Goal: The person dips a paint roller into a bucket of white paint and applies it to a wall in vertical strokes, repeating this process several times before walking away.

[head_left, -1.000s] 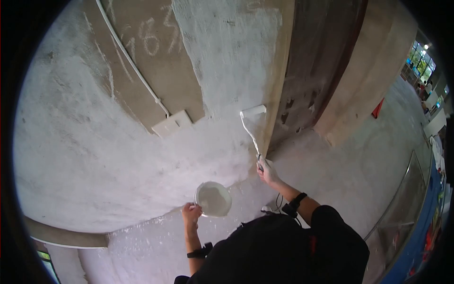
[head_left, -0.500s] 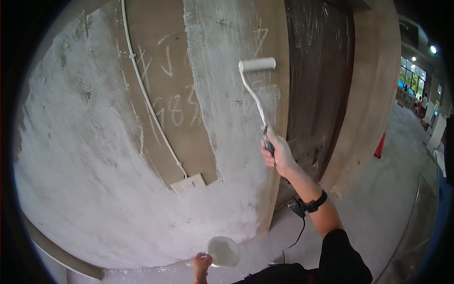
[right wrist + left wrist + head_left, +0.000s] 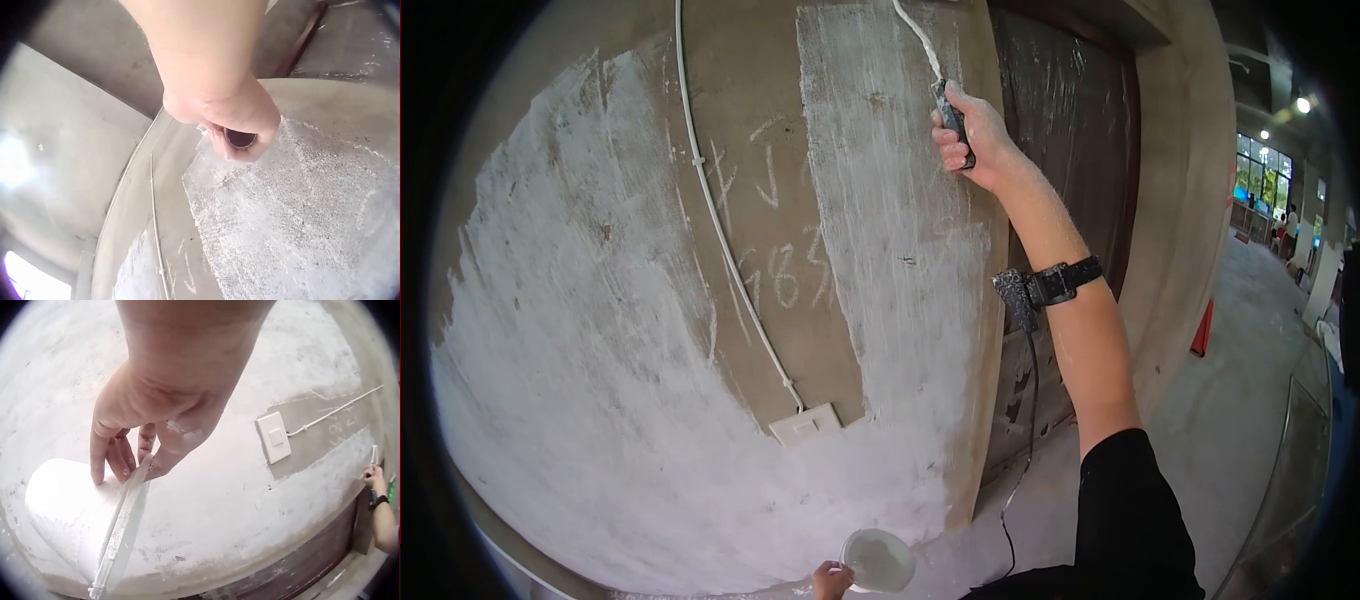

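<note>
My right hand point(image 3: 980, 140) grips the dark handle point(image 3: 953, 122) of a paint roller, raised high before the wall. The roller's white-coated rod point(image 3: 920, 40) runs up to the top edge of the head view, where the sleeve is nearly all cut off. In the right wrist view, the fingers curl round the handle, whose hollow end point(image 3: 240, 140) faces the camera. Low down, my left hand point(image 3: 832, 581) pinches the rim of a white bucket point(image 3: 880, 562) with pale paint in it. The left wrist view shows thumb and fingers over the tilted bucket's point(image 3: 65, 506) rim.
White paint covers the lower wall point(image 3: 600, 420) and a vertical strip point(image 3: 900, 290). Between them lies a bare band with chalk marks, a white conduit point(image 3: 725, 235) and a switch plate point(image 3: 805, 425). A plastic-covered dark door point(image 3: 1075, 150) stands right. A cable point(image 3: 1030, 420) hangs from my right wrist.
My right hand has lifted the roller from low on the wall up along the painted strip. The head view has tilted upward, and the left hand still holds the bucket.
</note>
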Demonstrator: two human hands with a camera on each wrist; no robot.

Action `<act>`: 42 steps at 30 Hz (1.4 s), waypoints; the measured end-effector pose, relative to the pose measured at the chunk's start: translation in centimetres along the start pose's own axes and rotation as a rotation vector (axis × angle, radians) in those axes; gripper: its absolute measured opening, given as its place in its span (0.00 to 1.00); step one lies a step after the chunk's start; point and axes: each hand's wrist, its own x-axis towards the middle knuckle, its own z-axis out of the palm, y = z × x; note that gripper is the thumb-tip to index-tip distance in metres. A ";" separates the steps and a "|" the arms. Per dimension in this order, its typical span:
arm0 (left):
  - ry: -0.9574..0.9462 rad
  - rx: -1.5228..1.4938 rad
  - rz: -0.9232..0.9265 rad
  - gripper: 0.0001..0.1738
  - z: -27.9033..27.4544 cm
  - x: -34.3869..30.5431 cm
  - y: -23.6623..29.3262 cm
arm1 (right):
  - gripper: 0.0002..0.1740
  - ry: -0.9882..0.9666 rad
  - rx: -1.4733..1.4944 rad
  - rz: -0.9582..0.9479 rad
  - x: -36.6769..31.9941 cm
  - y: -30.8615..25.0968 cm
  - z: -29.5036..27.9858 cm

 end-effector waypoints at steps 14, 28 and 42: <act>-0.075 0.118 0.028 0.12 -0.3 1.0 0.3 | 0.30 0.146 0.044 0.278 -15.0 17.0 -4.1; -0.033 0.168 -0.016 0.10 1.8 -2.8 5.6 | 0.30 0.268 0.113 0.776 -37.5 36.2 -7.5; -0.034 0.071 -0.035 0.10 3.2 -4.0 6.0 | 0.27 0.463 -0.072 0.525 -39.8 40.7 -9.6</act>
